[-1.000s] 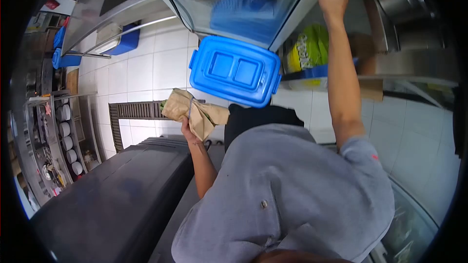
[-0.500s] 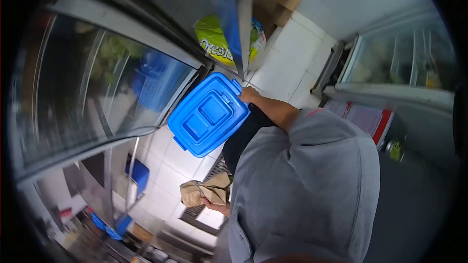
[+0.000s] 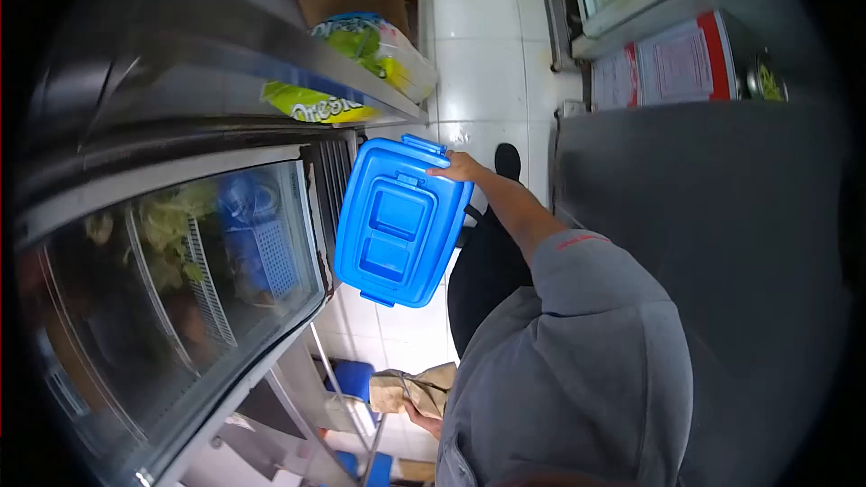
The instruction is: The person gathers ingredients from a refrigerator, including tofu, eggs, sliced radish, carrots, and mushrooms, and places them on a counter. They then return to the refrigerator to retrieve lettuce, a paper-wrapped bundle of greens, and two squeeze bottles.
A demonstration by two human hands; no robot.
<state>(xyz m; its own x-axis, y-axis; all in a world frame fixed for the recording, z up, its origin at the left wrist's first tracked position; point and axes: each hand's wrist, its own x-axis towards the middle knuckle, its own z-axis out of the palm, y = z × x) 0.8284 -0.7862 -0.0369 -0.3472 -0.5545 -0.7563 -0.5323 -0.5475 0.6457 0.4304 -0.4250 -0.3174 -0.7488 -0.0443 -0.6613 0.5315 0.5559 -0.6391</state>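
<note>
- Nearest, low in the scene, the left hand [image 3: 422,417] closes around a crumpled brown paper parcel [image 3: 413,389]; it looks soft and light, best held around its middle.
- Farther, the right hand [image 3: 457,166] grips the far rim of the blue plastic lid [image 3: 397,221], beside the glass-fronted fridge [image 3: 180,280]; stiff, light, probably slick.

One blue lidded box [image 3: 397,222], one brown paper bundle [image 3: 417,390], perhaps two green-printed bags [image 3: 361,41], two hands.

Bright, mildly blurred fisheye view, dark vignetted edges.
</note>
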